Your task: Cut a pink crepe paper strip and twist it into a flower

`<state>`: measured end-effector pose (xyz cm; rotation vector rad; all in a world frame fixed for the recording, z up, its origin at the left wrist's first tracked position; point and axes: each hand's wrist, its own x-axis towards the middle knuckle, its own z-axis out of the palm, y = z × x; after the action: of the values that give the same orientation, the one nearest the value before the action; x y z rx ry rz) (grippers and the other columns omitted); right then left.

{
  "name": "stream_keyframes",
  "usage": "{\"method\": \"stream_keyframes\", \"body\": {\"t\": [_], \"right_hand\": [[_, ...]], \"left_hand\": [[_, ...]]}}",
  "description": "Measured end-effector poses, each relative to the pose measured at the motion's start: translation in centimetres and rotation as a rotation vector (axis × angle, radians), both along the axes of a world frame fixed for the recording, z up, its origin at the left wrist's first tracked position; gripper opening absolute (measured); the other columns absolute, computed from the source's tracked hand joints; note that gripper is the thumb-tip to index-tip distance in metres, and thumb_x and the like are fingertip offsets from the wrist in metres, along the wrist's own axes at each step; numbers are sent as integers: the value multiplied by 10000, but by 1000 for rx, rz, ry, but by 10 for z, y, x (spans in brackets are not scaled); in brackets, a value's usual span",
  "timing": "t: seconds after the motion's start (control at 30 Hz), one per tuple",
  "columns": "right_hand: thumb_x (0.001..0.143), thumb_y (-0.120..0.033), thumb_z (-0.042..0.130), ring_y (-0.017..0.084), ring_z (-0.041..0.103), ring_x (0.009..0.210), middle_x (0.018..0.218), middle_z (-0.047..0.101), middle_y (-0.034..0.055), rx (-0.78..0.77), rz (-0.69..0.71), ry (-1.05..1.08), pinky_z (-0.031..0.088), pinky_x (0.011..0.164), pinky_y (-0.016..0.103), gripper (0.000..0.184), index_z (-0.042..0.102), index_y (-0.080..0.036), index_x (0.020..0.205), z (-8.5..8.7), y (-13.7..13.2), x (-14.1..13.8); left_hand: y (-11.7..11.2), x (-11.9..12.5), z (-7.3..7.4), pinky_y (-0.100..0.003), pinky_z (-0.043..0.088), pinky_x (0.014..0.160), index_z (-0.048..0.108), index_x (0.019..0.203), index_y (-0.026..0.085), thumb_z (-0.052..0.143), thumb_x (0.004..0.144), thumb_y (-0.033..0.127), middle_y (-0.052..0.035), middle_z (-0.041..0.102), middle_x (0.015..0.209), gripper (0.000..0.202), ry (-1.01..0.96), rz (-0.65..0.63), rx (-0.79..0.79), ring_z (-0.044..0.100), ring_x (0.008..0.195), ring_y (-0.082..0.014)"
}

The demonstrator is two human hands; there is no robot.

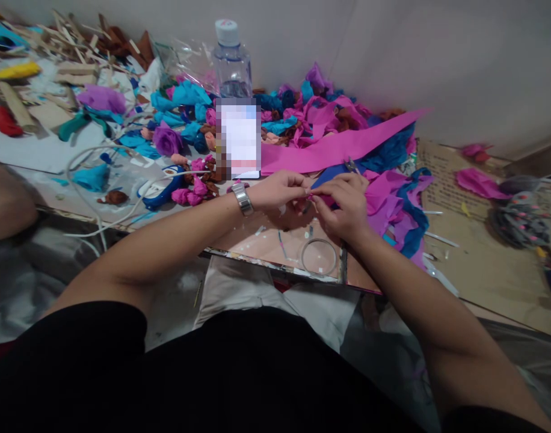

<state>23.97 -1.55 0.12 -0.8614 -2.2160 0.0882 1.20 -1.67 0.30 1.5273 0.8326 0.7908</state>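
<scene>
My left hand (280,189), with a metal watch (242,198) on the wrist, and my right hand (341,207) meet over the low board. Both pinch a small piece of magenta crepe paper (312,195) between their fingertips. The fingers of each hand are closed on it. A long magenta paper strip (343,144) lies just behind my hands, over blue paper (388,153). Small pliers or scissors (351,165) rest on the paper just beyond my right hand.
A plastic water bottle (231,60) stands at the back. Paper flowers (167,139) and crepe scraps cover the board, wooden sticks (41,54) at far left. A blue glue gun (160,187) with white cable lies left. A wire ring (319,257) sits near the front edge.
</scene>
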Motion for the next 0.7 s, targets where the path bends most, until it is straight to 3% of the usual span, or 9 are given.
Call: {"method": "stream_keyframes", "body": {"t": [0.33, 0.7], "right_hand": [[1022, -405, 643, 303, 648, 1073, 978, 813, 33, 1, -25, -13, 343, 1058, 535, 189, 771, -275, 976, -1, 0, -1], [1026, -401, 646, 294, 659, 1069, 994, 821, 31, 22, -34, -21, 339, 1054, 531, 179, 748, -264, 976, -2, 0, 0]], "left_hand": [[-4, 0, 11, -212, 553, 614, 697, 882, 114, 785, 946, 422, -62, 749, 733, 327, 36, 29, -67, 705, 626, -106], [-3, 0, 7, -240, 587, 630, 705, 900, 117, 757, 969, 431, -77, 762, 752, 326, 9, 13, -25, 717, 637, -115]]}}
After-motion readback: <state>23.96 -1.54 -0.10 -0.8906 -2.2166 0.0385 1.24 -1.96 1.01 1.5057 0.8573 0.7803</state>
